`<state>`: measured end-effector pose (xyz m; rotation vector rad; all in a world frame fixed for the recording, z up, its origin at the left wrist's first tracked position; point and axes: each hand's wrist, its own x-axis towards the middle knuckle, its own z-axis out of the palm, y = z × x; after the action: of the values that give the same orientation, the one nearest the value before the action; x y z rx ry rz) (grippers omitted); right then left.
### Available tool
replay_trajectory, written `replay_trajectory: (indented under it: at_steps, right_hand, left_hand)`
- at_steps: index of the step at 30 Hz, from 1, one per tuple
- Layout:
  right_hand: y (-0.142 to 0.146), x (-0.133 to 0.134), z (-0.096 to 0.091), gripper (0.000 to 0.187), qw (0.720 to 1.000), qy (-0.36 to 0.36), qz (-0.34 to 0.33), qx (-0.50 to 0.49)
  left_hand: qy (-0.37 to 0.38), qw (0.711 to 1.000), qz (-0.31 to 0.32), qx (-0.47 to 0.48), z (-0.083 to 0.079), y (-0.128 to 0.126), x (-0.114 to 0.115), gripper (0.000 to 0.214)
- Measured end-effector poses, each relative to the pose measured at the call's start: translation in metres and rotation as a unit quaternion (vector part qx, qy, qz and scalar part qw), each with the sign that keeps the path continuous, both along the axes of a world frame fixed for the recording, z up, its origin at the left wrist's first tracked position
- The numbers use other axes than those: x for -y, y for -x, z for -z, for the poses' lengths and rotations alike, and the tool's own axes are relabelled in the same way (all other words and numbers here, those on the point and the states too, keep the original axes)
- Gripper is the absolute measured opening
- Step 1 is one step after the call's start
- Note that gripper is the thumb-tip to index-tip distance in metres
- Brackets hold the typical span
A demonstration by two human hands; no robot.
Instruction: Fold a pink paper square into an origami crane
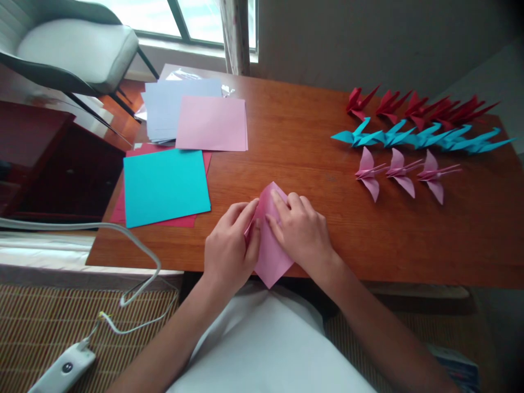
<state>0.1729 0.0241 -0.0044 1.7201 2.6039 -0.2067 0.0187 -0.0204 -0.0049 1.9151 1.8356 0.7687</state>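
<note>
Pink folded ppr (271, 251) in L fingers (247, 214), R fingers (280, 204) on top.

Head-worn view; forward (and down)

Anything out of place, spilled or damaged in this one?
Nothing looks spilled or damaged. Slightly untidy: the turquoise sheets lie askew over the red sheets, whose edges jut out, and crumpled clear plastic shows behind the grey-blue sheets. The folded pink paper touched by the left hand and right hand shows no visible tear.
</note>
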Motion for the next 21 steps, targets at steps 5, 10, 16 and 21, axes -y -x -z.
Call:
replay_trajectory:
  at_steps: [5, 10, 16, 21]
  right_hand:
    - [-0.001, 0.000, -0.002, 0.051, 1.000, 0.002, -0.003, -0.004]
    - [-0.002, 0.001, 0.000, 0.049, 1.000, -0.002, -0.008, 0.002]
    - [-0.005, -0.001, 0.001, 0.051, 1.000, -0.012, -0.014, -0.010]
    - [-0.007, -0.002, 0.001, 0.053, 1.000, -0.008, -0.025, -0.009]
  left_hand:
    - [-0.034, 0.986, 0.029, -0.163, 0.007, 0.002, 0.004, 0.048]
    - [-0.050, 0.978, 0.095, -0.178, 0.010, 0.005, 0.009, 0.058]
    - [-0.053, 0.970, 0.159, -0.174, 0.010, 0.004, 0.011, 0.064]
    - [-0.065, 0.964, 0.182, -0.182, 0.012, 0.008, 0.009, 0.066]
